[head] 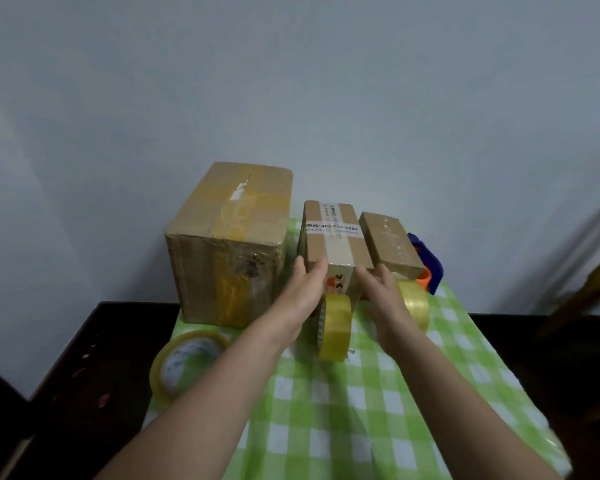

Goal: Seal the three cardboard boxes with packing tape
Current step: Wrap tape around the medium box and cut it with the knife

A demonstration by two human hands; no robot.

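Note:
Three cardboard boxes stand in a row at the back of the table: a large box (229,244) on the left, a middle box (333,237) with a white label and tape strip, and a small box (390,244) on the right. My left hand (303,289) presses the middle box's near left side and my right hand (383,292) its near right side, gripping it between them. A yellow tape roll (335,327) stands on edge just in front of that box. Another roll (414,303) sits behind my right hand. A third roll (184,362) lies flat at the cloth's left edge.
A green-and-white checked cloth (361,410) covers the middle of a dark table (84,358). A blue tape dispenser with an orange part (428,265) lies behind the small box. A pale wall rises right behind the boxes. Wooden furniture (589,292) stands at the right.

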